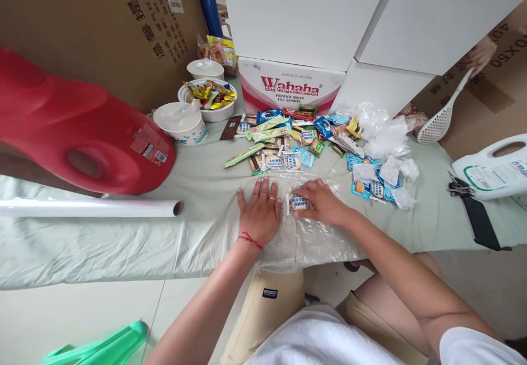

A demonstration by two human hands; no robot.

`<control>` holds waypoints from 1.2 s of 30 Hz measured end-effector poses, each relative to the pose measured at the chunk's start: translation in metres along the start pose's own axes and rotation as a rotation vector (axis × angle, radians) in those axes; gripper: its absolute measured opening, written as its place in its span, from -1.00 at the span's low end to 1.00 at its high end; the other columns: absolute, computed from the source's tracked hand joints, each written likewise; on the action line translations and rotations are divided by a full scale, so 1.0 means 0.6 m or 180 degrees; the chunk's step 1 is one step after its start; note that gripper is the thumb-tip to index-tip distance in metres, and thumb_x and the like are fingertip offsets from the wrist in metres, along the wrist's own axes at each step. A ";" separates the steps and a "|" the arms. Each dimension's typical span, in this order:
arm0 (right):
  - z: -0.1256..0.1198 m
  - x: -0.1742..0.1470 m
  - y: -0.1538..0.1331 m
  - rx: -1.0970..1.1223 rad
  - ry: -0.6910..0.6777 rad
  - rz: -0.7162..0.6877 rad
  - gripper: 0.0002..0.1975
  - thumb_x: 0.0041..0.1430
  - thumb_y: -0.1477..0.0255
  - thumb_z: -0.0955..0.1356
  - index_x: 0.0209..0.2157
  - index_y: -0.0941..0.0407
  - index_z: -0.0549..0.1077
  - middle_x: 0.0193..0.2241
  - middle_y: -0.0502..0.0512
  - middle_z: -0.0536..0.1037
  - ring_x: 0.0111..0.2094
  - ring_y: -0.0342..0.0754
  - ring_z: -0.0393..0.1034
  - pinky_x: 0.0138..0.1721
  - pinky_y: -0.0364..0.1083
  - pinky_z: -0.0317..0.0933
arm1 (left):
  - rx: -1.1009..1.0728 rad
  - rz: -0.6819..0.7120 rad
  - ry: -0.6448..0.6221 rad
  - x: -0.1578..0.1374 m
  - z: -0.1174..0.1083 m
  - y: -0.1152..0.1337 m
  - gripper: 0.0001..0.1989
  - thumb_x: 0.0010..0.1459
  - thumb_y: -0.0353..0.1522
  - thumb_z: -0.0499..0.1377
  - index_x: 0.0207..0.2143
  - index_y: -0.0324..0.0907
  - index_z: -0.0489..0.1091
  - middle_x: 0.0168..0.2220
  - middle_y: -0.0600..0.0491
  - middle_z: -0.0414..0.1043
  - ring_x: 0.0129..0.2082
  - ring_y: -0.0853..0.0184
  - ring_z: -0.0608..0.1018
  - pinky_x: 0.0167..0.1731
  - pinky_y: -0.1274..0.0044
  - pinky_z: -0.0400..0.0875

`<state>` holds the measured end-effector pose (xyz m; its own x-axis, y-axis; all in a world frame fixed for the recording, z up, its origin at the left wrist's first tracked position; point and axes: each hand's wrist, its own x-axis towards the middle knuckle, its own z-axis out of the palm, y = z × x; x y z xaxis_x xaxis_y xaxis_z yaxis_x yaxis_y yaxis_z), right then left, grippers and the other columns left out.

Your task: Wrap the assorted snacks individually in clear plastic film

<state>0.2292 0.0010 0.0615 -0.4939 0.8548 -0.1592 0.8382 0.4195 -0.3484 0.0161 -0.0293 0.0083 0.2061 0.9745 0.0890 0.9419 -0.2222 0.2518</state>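
My left hand lies flat, fingers spread, on a clear plastic bag at the table's front edge. It wears a ring and a red wrist string. My right hand rests on the same bag and grips a small blue and white snack packet between thumb and fingers. Beyond both hands lies a heap of small wrapped snacks. More blue packets and small clear bags sit to the right.
A red jug lies on its side at left, a roll of clear film before it. Bowls and paper cups stand behind. A Wahaha box, white jug, phone and white scoop are near.
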 end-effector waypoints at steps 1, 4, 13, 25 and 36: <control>-0.011 0.015 0.006 -0.0047 0.0099 -0.0009 -0.44 0.34 0.16 0.42 0.28 0.10 0.47 0.05 0.29 0.54 0.05 0.22 0.32 0.12 0.16 0.23 | 0.0005 -0.0002 -0.0015 0.000 0.000 0.000 -0.40 0.49 -0.22 -0.21 0.47 -0.12 0.17 0.52 -0.14 0.03 0.51 0.01 0.15 0.41 -0.22 -0.18; -0.061 0.080 0.021 -0.0461 0.0393 -0.0283 -0.54 0.41 0.47 0.27 0.27 0.04 0.48 0.16 0.26 0.52 0.19 0.22 0.29 0.20 0.15 0.16 | 0.0047 -0.0012 -0.0080 0.001 -0.002 0.000 -0.40 0.48 -0.23 -0.20 0.46 -0.12 0.17 0.52 -0.13 0.03 0.51 0.00 0.15 0.41 -0.22 -0.15; -0.080 0.175 0.096 -0.0881 -0.0240 -0.0920 -0.53 0.36 0.51 0.25 0.22 0.02 0.53 0.21 0.23 0.51 0.20 0.20 0.26 0.21 0.11 0.09 | 0.0015 0.0003 -0.0064 0.001 -0.001 -0.001 -0.39 0.48 -0.21 -0.22 0.46 -0.15 0.18 0.51 -0.13 0.06 0.50 0.01 0.17 0.40 -0.22 -0.12; -0.118 0.028 0.062 -0.0143 0.0372 -0.0475 -0.32 0.26 0.09 0.42 0.32 0.10 0.41 0.02 0.28 0.52 0.06 0.27 0.33 0.17 0.17 0.18 | -0.0147 -0.0004 -0.0005 -0.001 -0.001 -0.002 -0.40 0.50 -0.21 -0.22 0.45 -0.13 0.19 0.51 -0.11 0.05 0.51 0.04 0.15 0.42 -0.20 -0.18; -0.065 0.097 -0.001 -0.0058 0.0392 0.0069 -0.53 0.46 0.17 0.25 0.19 0.13 0.50 0.04 0.29 0.58 0.06 0.18 0.43 0.14 0.09 0.24 | -0.0186 -0.0017 -0.0026 0.000 0.001 -0.003 -0.40 0.49 -0.19 -0.21 0.46 -0.12 0.18 0.52 -0.09 0.04 0.51 0.03 0.14 0.42 -0.20 -0.20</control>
<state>0.2087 0.0624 0.0883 -0.4445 0.8943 -0.0513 0.8530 0.4051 -0.3291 0.0146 -0.0288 0.0071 0.2034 0.9758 0.0798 0.9260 -0.2182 0.3080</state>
